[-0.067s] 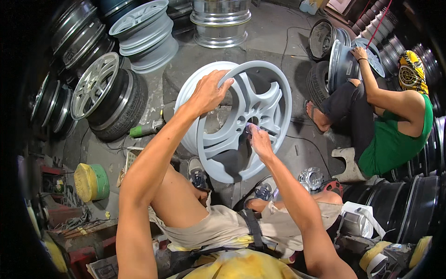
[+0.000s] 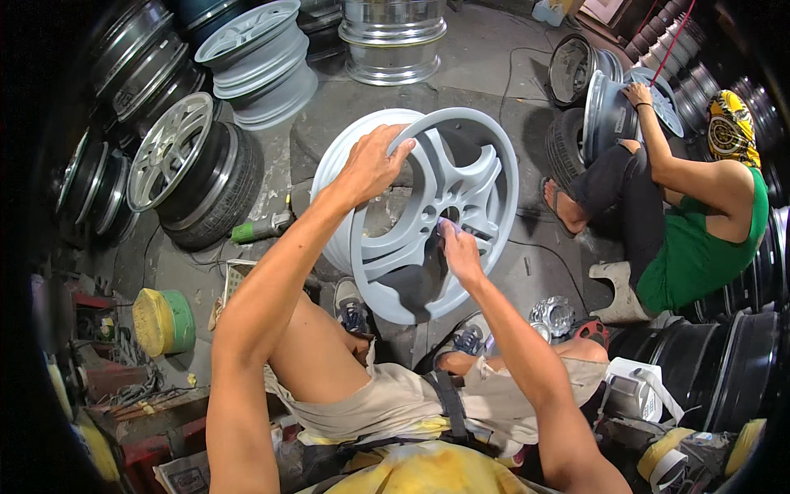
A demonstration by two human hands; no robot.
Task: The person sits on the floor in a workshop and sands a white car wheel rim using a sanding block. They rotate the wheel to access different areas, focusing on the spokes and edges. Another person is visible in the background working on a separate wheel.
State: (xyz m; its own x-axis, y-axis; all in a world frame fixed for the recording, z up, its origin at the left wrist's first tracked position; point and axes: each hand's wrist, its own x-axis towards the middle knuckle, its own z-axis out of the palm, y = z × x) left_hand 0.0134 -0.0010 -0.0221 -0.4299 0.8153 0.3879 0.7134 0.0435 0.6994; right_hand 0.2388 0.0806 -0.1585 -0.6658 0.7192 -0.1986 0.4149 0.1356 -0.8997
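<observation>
From the head view I see a concrete floor (image 2: 485,49) crowded with stacked rims (image 2: 259,62); a pale grey alloy wheel (image 2: 428,214) stands upright ahead; my left hand (image 2: 370,165) curls closed over its top rim; my right hand (image 2: 461,251) presses bent fingers (image 2: 448,230) against a spoke.

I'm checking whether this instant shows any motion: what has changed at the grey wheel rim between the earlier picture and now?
Nothing visibly changed. The left hand still grips the top edge of the upright grey wheel rim, and the right hand stays pressed on a spoke near the hub. The co-worker on the right remains seated, a hand on another rim.
</observation>
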